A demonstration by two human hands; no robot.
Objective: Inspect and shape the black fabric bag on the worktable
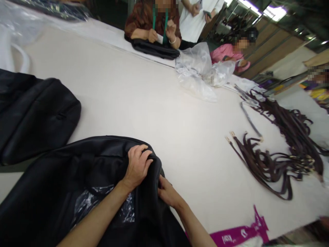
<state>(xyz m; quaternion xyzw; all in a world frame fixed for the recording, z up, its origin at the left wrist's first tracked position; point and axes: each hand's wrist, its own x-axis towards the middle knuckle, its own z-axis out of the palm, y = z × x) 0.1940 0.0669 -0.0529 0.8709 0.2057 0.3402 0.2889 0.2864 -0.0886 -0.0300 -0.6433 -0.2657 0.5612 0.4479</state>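
Note:
A large black bag (102, 145) lies across the near left of the table, with crinkled clear plastic (128, 207) on it. My left hand (138, 164) presses on the bag near its upper right corner, its fingers curled over the black material. At the bag's right edge, my right hand (167, 192) grips the rim; its fingertips are partly hidden behind the material. The two hands are a short way apart, on either side of the folded edge.
Another black bag (43, 116) lies at left. Dark straps (272, 161) with metal clips are heaped at right. Clear plastic bags (197, 68) lie at the far edge, a purple printed bag (231, 236) at the near edge. Several people are beyond the table.

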